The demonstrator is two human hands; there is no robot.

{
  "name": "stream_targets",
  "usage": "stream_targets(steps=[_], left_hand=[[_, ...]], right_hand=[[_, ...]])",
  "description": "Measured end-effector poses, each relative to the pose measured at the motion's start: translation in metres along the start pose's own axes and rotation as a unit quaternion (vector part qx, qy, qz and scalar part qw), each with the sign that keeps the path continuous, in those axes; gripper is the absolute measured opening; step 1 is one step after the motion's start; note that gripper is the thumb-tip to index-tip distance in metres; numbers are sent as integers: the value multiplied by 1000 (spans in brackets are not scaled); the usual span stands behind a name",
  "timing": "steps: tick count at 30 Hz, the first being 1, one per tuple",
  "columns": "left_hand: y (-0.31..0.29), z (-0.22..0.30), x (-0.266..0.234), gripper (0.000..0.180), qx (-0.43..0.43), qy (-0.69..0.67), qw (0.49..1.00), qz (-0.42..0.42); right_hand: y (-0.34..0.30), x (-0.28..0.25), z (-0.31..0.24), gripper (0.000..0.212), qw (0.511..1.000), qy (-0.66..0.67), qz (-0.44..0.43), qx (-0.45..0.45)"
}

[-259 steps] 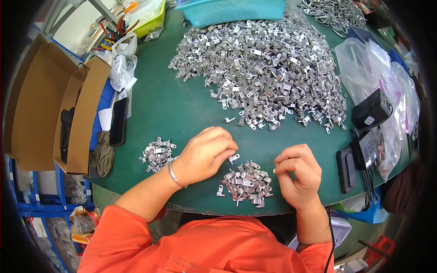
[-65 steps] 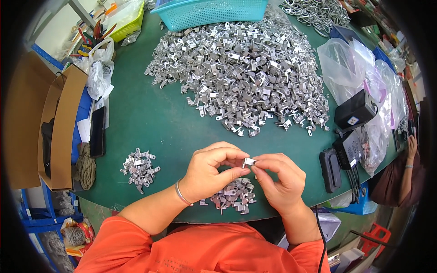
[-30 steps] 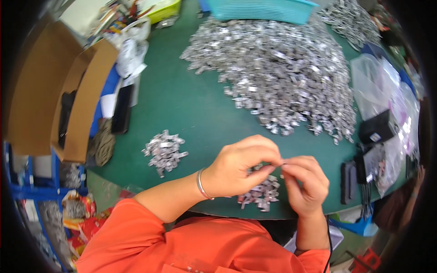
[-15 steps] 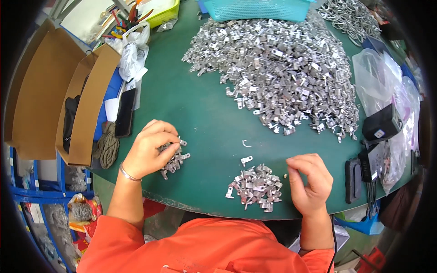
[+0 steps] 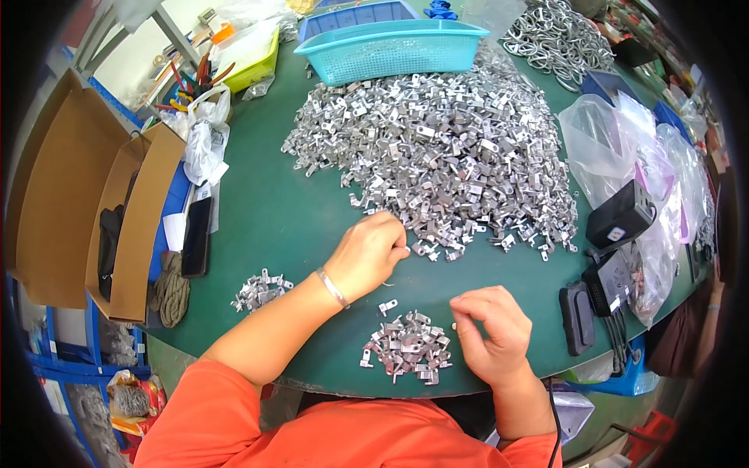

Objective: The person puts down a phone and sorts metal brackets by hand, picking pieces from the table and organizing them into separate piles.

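My left hand (image 5: 370,256) is at the lower left edge of a large heap of small bent metal brackets (image 5: 460,148). Its fingers are curled together, and what they hold, if anything, is hidden. To the right of a small pile of the same brackets (image 5: 409,343), my right hand (image 5: 495,334) hovers with thumb and fingers drawn in. Its palm cannot be seen, and a tiny pale bit shows by the thumb. One loose bracket (image 5: 387,307) lies just above that pile. Left of my left forearm sits another small cluster of brackets (image 5: 261,290).
A turquoise basket (image 5: 394,51) stands behind the heap, with metal rings (image 5: 558,39) at the far right. Along the right edge are plastic bags (image 5: 601,140) and a black box-shaped device (image 5: 622,214). A phone (image 5: 197,236) and an open cardboard box (image 5: 140,234) line the left.
My left hand has moved right and away from me, from the left cluster to the big heap's edge. My right hand keeps its place beside the small pile. The whole view has shifted.
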State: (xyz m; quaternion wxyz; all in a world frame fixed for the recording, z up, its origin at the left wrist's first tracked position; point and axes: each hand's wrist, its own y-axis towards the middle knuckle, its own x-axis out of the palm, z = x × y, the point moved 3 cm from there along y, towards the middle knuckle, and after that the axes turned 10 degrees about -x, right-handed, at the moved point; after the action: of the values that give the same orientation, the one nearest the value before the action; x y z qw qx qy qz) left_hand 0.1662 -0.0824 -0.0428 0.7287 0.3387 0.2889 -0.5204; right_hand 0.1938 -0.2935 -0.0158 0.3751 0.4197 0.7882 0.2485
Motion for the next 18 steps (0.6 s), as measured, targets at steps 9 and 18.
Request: stream_targets(steps=[9, 18], left_hand=[[-31, 54, 4, 16, -3, -221, 975, 9], [-67, 53, 12, 20, -103, -454, 883, -62]], right_hand=[[-5, 1, 7, 24, 995, 1, -30, 92], [-10, 0, -8, 18, 999, 36, 11, 0]])
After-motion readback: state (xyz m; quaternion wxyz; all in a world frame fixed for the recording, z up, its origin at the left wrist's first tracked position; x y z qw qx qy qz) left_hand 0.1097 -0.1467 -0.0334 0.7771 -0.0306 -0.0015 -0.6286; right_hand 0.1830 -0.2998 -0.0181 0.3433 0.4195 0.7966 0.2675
